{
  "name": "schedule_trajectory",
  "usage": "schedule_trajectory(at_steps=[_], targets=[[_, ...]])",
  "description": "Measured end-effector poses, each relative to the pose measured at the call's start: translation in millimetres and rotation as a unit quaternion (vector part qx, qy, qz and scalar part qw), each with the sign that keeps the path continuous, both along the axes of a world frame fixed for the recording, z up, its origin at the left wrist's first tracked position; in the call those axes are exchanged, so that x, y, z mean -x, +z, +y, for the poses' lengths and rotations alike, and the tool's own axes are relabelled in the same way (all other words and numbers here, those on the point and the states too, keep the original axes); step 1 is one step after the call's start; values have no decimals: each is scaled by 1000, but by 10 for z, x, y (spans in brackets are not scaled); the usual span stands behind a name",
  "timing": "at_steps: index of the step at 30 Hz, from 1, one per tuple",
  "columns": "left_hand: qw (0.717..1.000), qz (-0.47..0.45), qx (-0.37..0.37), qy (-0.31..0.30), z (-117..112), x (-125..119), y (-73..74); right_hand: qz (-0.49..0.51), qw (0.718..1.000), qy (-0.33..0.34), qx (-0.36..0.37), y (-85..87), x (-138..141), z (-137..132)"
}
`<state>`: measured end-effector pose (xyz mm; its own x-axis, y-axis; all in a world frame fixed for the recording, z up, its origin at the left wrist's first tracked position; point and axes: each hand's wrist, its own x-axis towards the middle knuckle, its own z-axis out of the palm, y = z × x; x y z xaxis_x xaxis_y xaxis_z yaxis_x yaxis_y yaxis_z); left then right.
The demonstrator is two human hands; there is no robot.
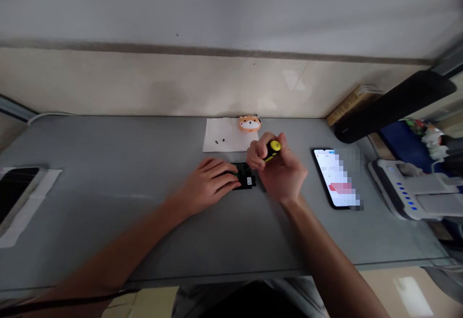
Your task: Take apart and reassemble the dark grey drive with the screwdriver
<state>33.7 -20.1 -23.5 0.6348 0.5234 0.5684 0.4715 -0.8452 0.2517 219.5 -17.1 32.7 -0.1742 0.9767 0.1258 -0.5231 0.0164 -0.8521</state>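
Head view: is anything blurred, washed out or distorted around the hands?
In the head view, the right hand looks slightly soft, probably motion blur; the phone screen is bright and partly pixelated out; a patch of glare sits on the floor at lower right; and wide-angle distortion bows the grey table's edge.

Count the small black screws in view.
2. Both lie on the white paper sheet, near its left side: one screw, the other just right of it. More may be hidden under the left hand.
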Motion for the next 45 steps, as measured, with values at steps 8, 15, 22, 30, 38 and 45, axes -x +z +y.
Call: schedule_trajectory(at_steps=[8, 15, 22, 30, 38, 45], targets=[[999, 17, 6, -28, -9, 5, 4, 12, 1000, -27, 6, 13, -35, 40], [999, 27, -10, -36, -14, -5, -4, 0, 1000, -15, 16, 24, -5, 6], [999, 31, -10, -36, -2, 2, 11, -24, 999, -24, 3, 30, 11, -23], [999, 36, -24, -33, 1, 1, -5, -34, 999, -6, -9, 28, 40, -75], [1000, 14, 0, 10, -6, -8, -30, -14, 1000, -13, -11, -10, 28, -52], [999, -8, 22, 23, -17, -22, -50, -6, 1000, -11, -16, -1, 11, -41]])
